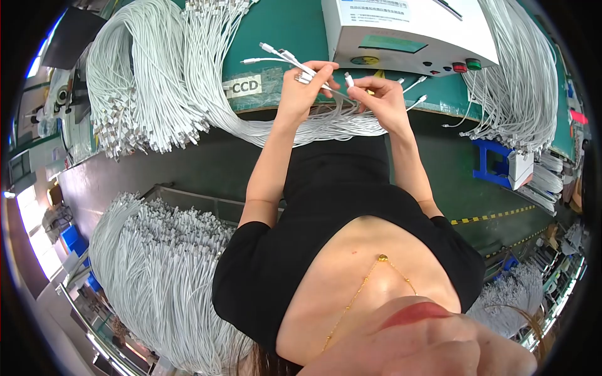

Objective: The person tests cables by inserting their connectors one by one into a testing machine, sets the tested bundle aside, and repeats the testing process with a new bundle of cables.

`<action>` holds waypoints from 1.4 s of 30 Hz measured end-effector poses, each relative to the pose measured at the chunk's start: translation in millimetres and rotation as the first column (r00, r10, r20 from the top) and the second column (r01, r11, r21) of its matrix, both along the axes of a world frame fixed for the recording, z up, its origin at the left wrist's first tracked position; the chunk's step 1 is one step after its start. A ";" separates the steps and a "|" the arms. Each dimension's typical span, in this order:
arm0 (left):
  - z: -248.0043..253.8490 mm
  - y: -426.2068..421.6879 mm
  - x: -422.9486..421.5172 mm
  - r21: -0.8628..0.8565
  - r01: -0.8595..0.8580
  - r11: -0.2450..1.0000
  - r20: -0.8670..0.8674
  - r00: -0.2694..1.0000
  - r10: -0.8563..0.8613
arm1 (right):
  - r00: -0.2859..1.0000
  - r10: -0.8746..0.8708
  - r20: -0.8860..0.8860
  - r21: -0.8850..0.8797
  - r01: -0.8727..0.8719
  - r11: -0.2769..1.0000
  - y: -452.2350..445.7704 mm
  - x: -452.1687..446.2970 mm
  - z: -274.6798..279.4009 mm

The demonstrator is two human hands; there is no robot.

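My left hand point(305, 91) is closed around several white cable ends point(285, 55), whose plugs stick out up and to the left past the fingers. Close on its right, my right hand point(381, 99) pinches one white cable plug point(349, 79) between thumb and fingers, the tip pointing up. More white plugs point(417, 83) poke out to the right beyond that hand. Under both hands a thick bundle of white cables point(313, 128) runs along the front edge of the green table point(282, 25).
A white machine point(414, 37) with a screen and red and green buttons stands behind the hands. Cable bundles hang at the left point(144, 75) and right point(520, 75). A CCD label point(244, 86) is on the table. Below are a large cable pile point(169, 269) and a blue stool point(491, 163).
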State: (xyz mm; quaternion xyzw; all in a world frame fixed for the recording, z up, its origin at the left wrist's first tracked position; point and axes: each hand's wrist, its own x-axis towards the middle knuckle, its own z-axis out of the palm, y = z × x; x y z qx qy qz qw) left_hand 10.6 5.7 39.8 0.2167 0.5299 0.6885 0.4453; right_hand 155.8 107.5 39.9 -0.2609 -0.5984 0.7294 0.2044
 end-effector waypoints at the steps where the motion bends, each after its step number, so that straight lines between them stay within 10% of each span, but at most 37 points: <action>1: -2.0 -1.0 -1.7 0.054 0.010 0.999 0.097 0.995 -0.015 | 1.000 -0.005 0.000 0.000 0.005 1.000 0.7 -0.3 0.6; 17: -32.6 -4.9 -3.9 -0.027 0.029 0.999 0.112 0.993 -0.026 | 0.993 -0.119 0.001 -0.335 0.112 0.935 21.0 -9.7 -40.6; 42: -33.7 4.8 7.1 -0.047 0.217 0.975 0.021 0.976 -0.216 | 0.990 -0.137 0.042 -0.115 0.141 0.983 6.8 -16.6 -27.6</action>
